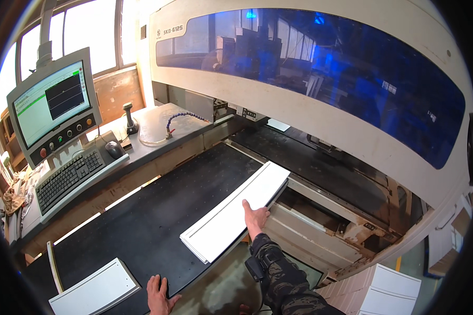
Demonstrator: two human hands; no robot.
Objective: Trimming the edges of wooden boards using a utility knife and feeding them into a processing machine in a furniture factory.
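Observation:
A long white panel (231,215) with a groove along it lies at a slant on the black machine table (163,215). Under its edge shows what looks like at least one more panel. My right hand (255,217) grips the panel's near long edge, thumb on the top face and fingers over the side. Lower down, my left hand (162,296) rests open at the table's near edge with its fingers spread, holding nothing. Left of it lies a shorter white panel (95,289) with small holes near its end.
A large machine hood (310,79) with a blue window spans the back right. At left stand a monitor (52,105), a keyboard (71,176), a mouse (113,149) and a handheld scanner (130,118). A curved pale strip (54,266) sits near the small panel. White panels are stacked (376,291) lower right.

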